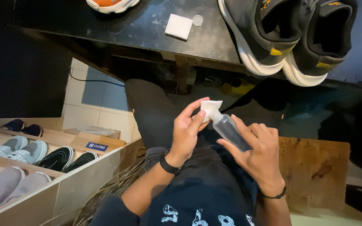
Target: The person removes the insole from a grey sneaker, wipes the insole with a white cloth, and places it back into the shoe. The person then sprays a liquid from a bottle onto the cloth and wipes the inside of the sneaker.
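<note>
The right hand (259,155) is closed around one small clear plastic bottle (230,130), tilted so that its neck points up and to the left into the other hand; held at that slant, its mouth presses against the pad, seemingly so liquid can soak straight into it. The left hand (188,133), wearing one black wristband, pinches one folded white cloth pad (210,107) between thumb and fingers, right over the bottle's neck, touching it. Both hands work above the person's lap, over dark clothing with pale print. To the left of the left hand and lower, a pale wooden shoe rack (63,184) keeps pairs side by side, toes outward: about four pairs show, grey, black and dark. Beyond the hands, the dark worn bench (139,29) carries one white square block (179,26) with one small round clear cap (197,20) just beside it, probably the bottle's, set down within reach. Further right of these, two black trainers with white soles and yellow accents (292,37) overhang the bench edge, and one orange and white shoe (112,4) sits at the far left.
</note>
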